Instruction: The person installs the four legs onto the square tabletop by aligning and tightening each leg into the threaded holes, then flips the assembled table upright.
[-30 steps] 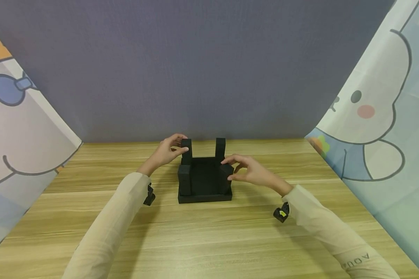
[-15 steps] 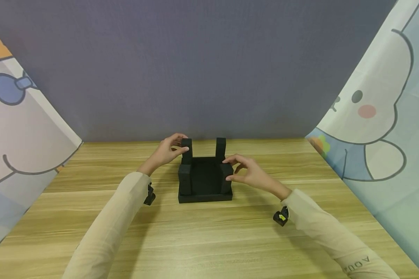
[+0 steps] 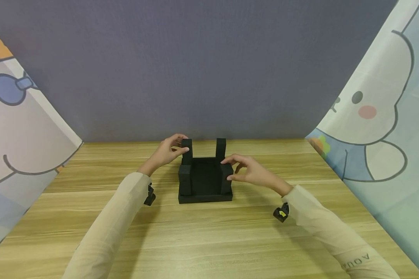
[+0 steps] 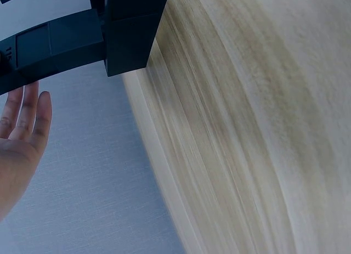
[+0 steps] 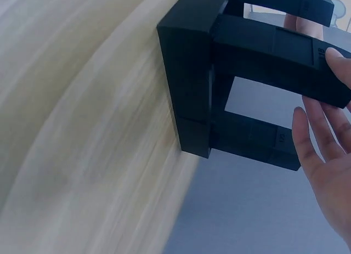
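Note:
A black square tray-like base (image 3: 205, 199) rests on the table, with a black block-like post upright at each corner. My left hand (image 3: 165, 152) pinches the top of the far left post (image 3: 187, 155) between thumb and fingers. With thumb and fingertips, my right hand (image 3: 250, 171) grips the upper end of the near right post (image 3: 226, 183). In the left wrist view, fingers (image 4: 24, 119) lie behind a post (image 4: 60, 43). The right wrist view shows the thumb on one face of a post (image 5: 269, 48), fingers on its other side. Small markings near the post ends are hard to read.
The near left post (image 3: 185, 181) and far right post (image 3: 220, 149) stand untouched. A grey panel (image 3: 202, 69) rises behind the wooden table (image 3: 209, 240). Printed cartoon sheets (image 3: 24, 128) flank both sides. A small black device (image 3: 281, 212) hangs at each wrist.

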Tool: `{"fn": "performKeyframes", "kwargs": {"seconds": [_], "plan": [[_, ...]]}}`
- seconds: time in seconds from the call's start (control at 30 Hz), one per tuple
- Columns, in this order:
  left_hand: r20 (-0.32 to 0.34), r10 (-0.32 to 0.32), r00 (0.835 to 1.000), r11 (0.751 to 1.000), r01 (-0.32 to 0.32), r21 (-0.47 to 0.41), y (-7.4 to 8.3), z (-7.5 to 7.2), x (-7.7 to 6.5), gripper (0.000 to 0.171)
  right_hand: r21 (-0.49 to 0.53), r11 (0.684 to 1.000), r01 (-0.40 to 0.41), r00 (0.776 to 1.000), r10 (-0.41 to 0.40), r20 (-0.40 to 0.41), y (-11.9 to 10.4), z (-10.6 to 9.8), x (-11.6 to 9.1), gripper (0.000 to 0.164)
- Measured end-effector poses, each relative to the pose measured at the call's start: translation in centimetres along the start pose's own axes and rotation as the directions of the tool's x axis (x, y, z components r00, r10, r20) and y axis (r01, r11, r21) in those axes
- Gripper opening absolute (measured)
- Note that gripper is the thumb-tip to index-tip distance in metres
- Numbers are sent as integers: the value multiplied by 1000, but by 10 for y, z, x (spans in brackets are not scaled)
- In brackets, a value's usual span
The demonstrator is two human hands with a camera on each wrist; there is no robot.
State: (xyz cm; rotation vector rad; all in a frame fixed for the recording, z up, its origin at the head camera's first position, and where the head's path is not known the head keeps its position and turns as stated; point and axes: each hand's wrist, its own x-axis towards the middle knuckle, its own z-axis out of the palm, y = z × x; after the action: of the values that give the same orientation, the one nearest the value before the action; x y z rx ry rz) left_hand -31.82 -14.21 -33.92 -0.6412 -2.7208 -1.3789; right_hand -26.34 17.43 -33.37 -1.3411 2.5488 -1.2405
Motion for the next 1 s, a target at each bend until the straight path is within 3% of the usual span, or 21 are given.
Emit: {"fn": "performKeyframes", "kwargs": {"seconds": [0.23, 0.43, 0.6, 0.83, 1.0], "plan": [[-2, 3, 1000, 1000, -3, 2, 0, 0, 0, 39, -27, 999, -22, 996, 19, -92, -21, 5, -2, 44], [-1, 0, 1000, 1000, 0, -1, 1, 0, -1, 39, -36, 999, -24, 994, 20, -111, -41, 3, -4, 43], [-2, -2, 1000, 1000, 2, -3, 1, 0, 0, 39, 1, 1000, 23, 999, -23, -46, -32, 0, -2, 48], [-6, -5, 1000, 1000, 5, -3, 1, 0, -1, 38, 94, 996, -13, 995, 4, 100, -3, -5, 3, 53], [-5, 1, 1000, 1000, -1, -4, 1, 0, -1, 38, 123, 992, 5, 991, -22, 135, 1, -7, 5, 50]]}}
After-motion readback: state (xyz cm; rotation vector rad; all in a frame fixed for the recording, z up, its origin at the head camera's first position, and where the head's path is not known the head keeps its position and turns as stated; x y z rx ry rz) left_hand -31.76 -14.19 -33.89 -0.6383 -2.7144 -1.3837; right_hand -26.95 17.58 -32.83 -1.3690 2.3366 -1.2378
